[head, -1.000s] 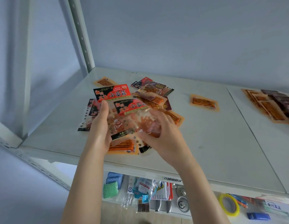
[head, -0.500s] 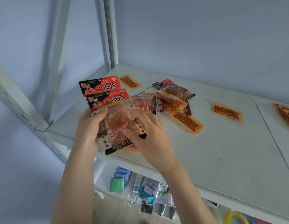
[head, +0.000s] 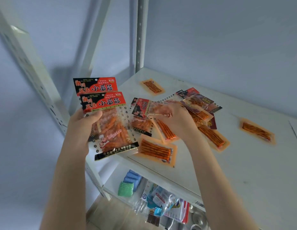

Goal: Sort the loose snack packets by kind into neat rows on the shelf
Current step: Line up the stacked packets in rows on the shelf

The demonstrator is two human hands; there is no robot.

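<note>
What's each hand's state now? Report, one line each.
Left hand: closed, holding two red packets.
Right hand: closed, pinching a third red packet.

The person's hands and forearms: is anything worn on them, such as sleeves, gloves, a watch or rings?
The left hand and the right hand are ungloved; the left forearm and the right forearm are uncovered to the picture's lower edge: no sleeve, watch or bracelet. No ring appears on the visible fingers.

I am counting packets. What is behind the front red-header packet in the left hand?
A second packet of the same kind; only its red header shows above the front packet. Its lower part is covered, so further packets cannot be ruled out.
</note>
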